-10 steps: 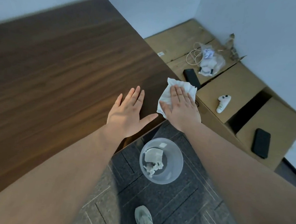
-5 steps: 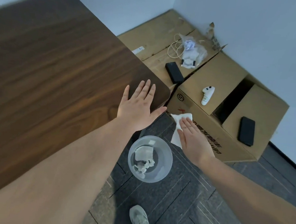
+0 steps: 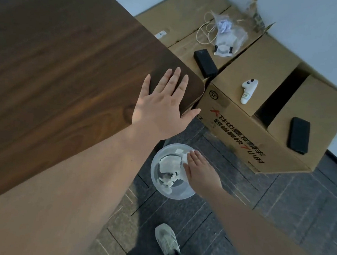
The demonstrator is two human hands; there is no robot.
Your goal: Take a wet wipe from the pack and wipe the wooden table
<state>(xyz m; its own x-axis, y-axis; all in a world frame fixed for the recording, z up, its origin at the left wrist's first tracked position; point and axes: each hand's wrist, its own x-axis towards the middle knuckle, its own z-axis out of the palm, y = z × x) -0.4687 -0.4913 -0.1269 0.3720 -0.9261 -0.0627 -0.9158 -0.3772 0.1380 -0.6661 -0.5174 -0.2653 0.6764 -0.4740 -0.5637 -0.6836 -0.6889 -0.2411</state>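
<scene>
Fingers spread, the left hand [image 3: 161, 108] lay flat on the near corner of the wooden table [image 3: 55, 71], palm down, thumb hanging off past the rounded edge, holding nothing. The right hand [image 3: 198, 173] was down low over the clear plastic bin [image 3: 158, 186] on the floor, palm facing down, fingers straight and close together above the rim. A bit of the white wipe [image 3: 185, 157] showed just under those fingertips, at the bin's rim; whether the fingers had it pinched or were only resting on it could not be told from where the hand covered it. Inside the bin lay crumpled white wipes [image 3: 168, 168].

Beside the table stood cardboard boxes [image 3: 245, 134] against the wall. On top of them sat a small white controller [image 3: 247, 90], a black phone [image 3: 299, 135], a black block [image 3: 205, 64] near the table's corner, and a clear plastic bag [image 3: 228, 36] with a pale cord [image 3: 205, 33] looped beside it. A pale sneaker [image 3: 168, 242] stood on the dark carpet tiles [image 3: 269, 198] near the bin.
</scene>
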